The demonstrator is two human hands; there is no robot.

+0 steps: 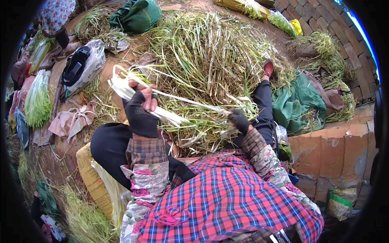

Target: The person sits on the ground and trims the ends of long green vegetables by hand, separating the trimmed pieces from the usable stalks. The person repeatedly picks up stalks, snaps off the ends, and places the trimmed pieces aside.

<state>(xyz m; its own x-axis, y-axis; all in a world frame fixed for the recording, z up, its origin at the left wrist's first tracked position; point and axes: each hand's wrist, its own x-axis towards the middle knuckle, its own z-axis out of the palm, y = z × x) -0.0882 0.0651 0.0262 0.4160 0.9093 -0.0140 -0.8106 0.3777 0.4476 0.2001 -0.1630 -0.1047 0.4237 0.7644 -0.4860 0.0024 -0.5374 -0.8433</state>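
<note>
My left hand [142, 106], in a black fingerless glove, is closed around a bunch of pale leafy stalks [165, 114] above my bent knee. My right hand [240, 120], also gloved in black, grips the end of a long pale stalk [188, 99] that stretches across from near my left hand. The roots or tip at that end are blurred. Below both hands lie loose green and whitish stalks, and a large heap of green and dried stalks [209, 57] spreads beyond them, between my legs.
Left stands a bundle of trimmed green stalks [39, 97], near a black bag [76, 65]. Green sacks [136, 15] lie at the top and a green woven sheet [299, 101] at right. A low brick ledge [331, 152] borders my right side. A person in a floral garment [56, 15] is at upper left.
</note>
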